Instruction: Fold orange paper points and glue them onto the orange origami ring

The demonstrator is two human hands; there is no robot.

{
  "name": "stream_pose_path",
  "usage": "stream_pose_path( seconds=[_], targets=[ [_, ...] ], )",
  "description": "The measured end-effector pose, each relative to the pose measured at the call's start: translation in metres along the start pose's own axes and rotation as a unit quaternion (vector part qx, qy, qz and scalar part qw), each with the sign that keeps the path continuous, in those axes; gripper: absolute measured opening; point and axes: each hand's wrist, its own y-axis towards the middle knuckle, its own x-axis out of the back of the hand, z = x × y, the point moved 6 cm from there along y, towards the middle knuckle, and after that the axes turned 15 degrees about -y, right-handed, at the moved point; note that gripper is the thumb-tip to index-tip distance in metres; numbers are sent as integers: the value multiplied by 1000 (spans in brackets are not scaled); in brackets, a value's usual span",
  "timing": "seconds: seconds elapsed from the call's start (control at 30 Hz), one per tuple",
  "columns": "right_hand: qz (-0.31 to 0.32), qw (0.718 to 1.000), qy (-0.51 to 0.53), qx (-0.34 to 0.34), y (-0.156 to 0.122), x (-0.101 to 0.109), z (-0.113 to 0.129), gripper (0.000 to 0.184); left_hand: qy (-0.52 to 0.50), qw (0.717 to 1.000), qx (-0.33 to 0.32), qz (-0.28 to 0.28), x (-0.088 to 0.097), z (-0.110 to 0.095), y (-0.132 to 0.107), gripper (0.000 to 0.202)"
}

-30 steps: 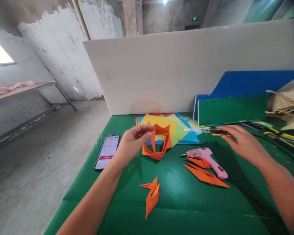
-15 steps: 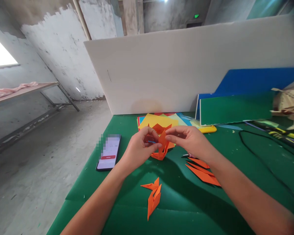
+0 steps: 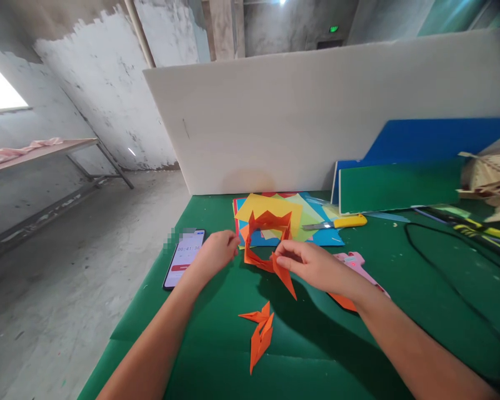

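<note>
Fingers [image 3: 280, 256] of right hand [image 3: 312, 266] pinch folded orange unit onto orange paper ring [image 3: 266, 241]; left hand [image 3: 214, 253] curled, steadying ring; joining step, needs precise tucking

Orange folded-paper ring [image 3: 268, 240]. Orange folded-paper pieces [image 3: 259, 332] on green felt table cover [image 3: 358, 344]. Flat paper sheets [image 3: 294, 222]: yellow, blue, light green, red edge. Pink plastic glue gun [image 3: 354, 261]. Yellow-handled utility knife [image 3: 337, 223]. White foam board [image 3: 316, 111]; blue board [image 3: 433, 139]; green board [image 3: 400, 186].

Right hand [image 3: 312, 265] pinches orange paper ring [image 3: 268, 240]; left hand [image 3: 215, 251] beside it, near phone [image 3: 184, 257].
</note>
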Motion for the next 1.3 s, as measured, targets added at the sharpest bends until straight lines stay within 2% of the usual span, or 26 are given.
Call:
stream_pose_path(
  seconds=[0.07, 0.13, 0.27, 0.33, 0.43, 0.5, 0.57, 0.63, 0.77, 0.9, 1.07, 1.3],
  targets=[
    [-4, 1000, -12, -2, 1, 3, -1, 20, -17, 999, 40, 22, -2, 19, 3, 20],
    [-18, 1000, -1, -1, 2, 11, -4, 21, -57, 995, 70, 34, -5, 29, 4, 22],
    [-45, 997, 63, 15, 3, 27, -12, 21, -156, 980, 104, 58, -15, 31, 1, 29],
    [-46, 995, 87, 2, 2, 30, -17, 22, -262, 953, 131, 76, -22, 32, -1, 31],
    [-25, 994, 108, -23, 0, 30, -20, 21, -459, 870, 154, 93, -36, 33, -2, 25],
    [-21, 993, 116, -29, -1, 33, -18, 22, -494, 852, 144, 91, -42, 35, -1, 17],
    [-46, 990, 127, -29, -2, 40, -17, 24, -507, 847, 135, 87, -47, 36, -2, 14],
    [-101, 982, 156, -30, -3, 52, -19, 25, -520, 840, 128, 88, -54, 35, -5, 14],
    [-223, 945, 235, -34, -3, 68, -28, 26, -535, 831, 103, 112, -66, 29, -14, 15],
    [-310, 911, 269, -46, -4, 71, -32, 26, -527, 833, 82, 145, -77, 22, -22, 19],
    [-364, 909, 202, -28, -5, 69, -26, 21, -503, 844, 76, 170, -86, 19, -29, 28],
    [-376, 911, 165, -29, -5, 67, -25, 20, -494, 847, 83, 178, -90, 22, -32, 33]
  ],
)
